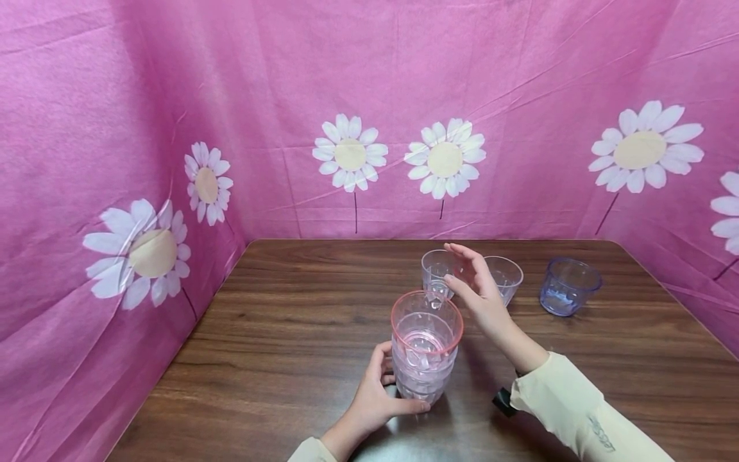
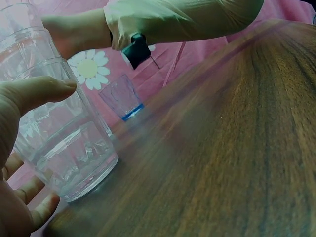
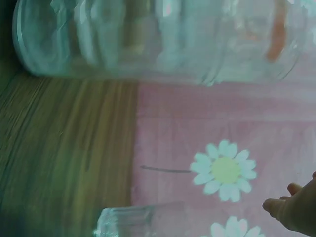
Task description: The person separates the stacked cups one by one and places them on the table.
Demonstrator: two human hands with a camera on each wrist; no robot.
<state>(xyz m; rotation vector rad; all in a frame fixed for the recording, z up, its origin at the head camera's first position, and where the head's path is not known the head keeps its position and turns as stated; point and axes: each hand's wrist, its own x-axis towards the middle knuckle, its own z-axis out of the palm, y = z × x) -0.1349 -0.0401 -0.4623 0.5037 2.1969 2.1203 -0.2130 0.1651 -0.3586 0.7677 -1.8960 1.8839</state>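
Left hand [image 1: 369, 401] grips the cup stack [image 1: 425, 346] low on the counter [image 1: 277, 333]; right hand [image 1: 479, 292], fingers spread, reaches the clear cup [image 1: 437, 273]. A clumsy brush could topple the stack.

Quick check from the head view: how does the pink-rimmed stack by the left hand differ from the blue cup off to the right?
The pink-rimmed stack is several nested cups and stands tall; the blue cup is single and squat. The stack is clear with a pink tint, the cup blue-tinted. The left hand grips the stack's base, while the blue cup stands alone, untouched, beyond the right hand. Both are transparent, upright and on the wooden table.
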